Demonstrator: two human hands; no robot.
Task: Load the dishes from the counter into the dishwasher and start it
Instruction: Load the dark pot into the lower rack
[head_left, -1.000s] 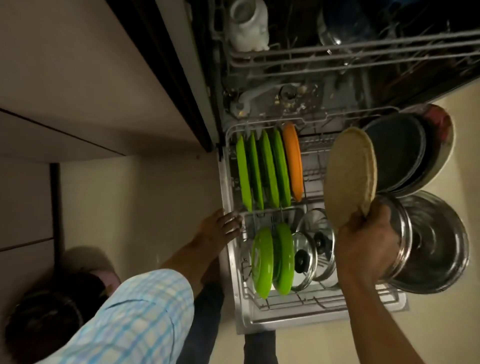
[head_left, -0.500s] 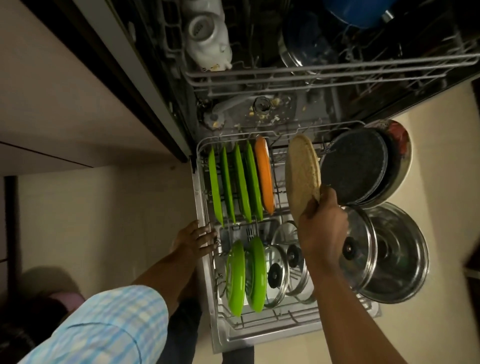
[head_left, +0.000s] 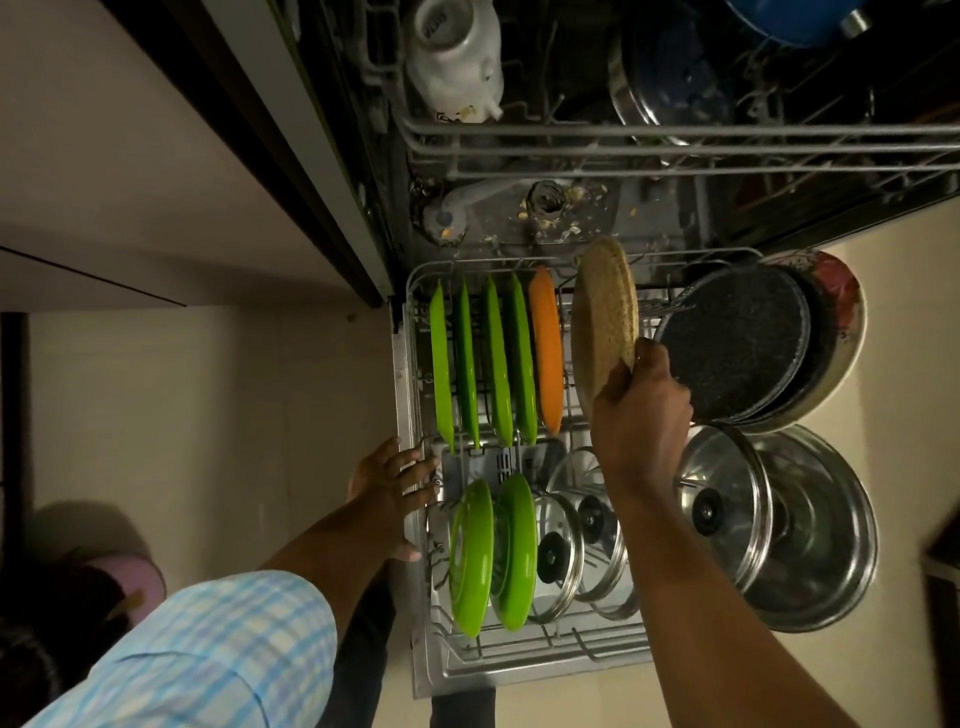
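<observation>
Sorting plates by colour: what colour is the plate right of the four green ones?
Orange: the plate shows best in the head view.

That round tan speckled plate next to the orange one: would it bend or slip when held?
Probably stiff: the round tan speckled plate shows no bend though the right hand grips only its lower edge. Likely light, since one hand holds it upright. Its grainy matt face looks unlikely to slip.
</observation>
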